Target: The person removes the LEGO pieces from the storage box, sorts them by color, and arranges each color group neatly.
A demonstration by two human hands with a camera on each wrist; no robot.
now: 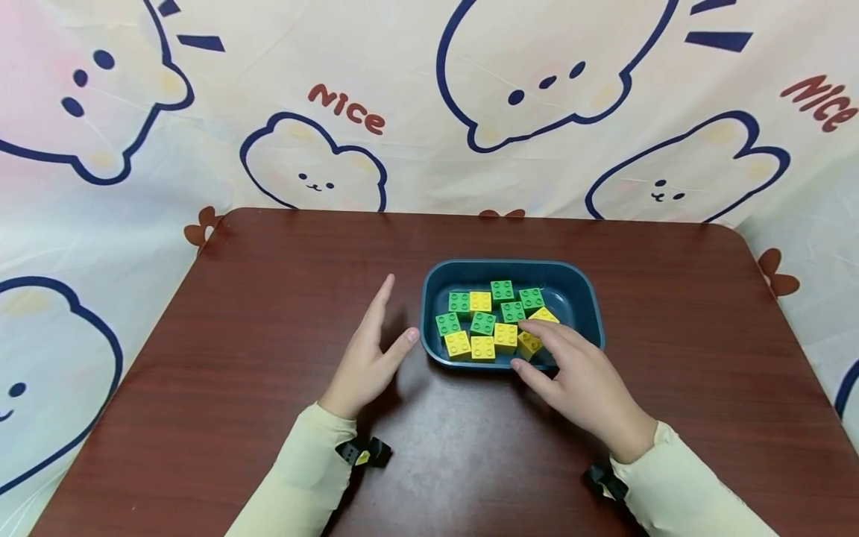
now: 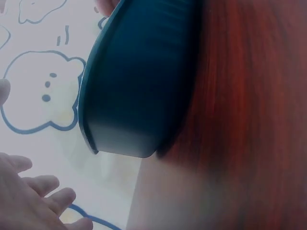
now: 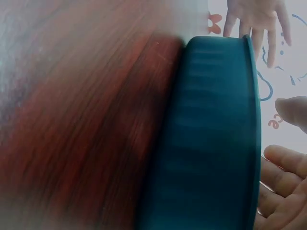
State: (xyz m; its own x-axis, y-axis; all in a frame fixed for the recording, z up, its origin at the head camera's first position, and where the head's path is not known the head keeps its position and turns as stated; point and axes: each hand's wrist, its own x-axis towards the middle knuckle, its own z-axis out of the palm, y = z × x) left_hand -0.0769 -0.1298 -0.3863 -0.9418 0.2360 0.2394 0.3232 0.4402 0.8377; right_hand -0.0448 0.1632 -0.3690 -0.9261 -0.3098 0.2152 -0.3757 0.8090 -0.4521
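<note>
A dark teal rectangular tray (image 1: 570, 287) on the table carries several green toy building blocks (image 1: 502, 291) and several yellow toy building blocks (image 1: 483, 348), studs up. Over its front right corner, my right hand (image 1: 587, 384) has its fingers loosely bent and thumb apart, gripping nothing. The fingertips overlap a yellow block (image 1: 528, 345) in the head view. My left hand (image 1: 365, 365) stands beside the tray's left end, fingers extended and thumb tip close to the rim. In the wrist views the tray's outer wall (image 2: 139, 96) hides the blocks.
The brown wood-grain table (image 1: 268, 313) has rounded far corners. Behind it hangs a pale cloth (image 1: 416, 171) with cartoon bear and rabbit outlines. Black wrist cameras (image 1: 365, 453) sit at both cuffs of the pale yellow sleeves (image 1: 295, 477).
</note>
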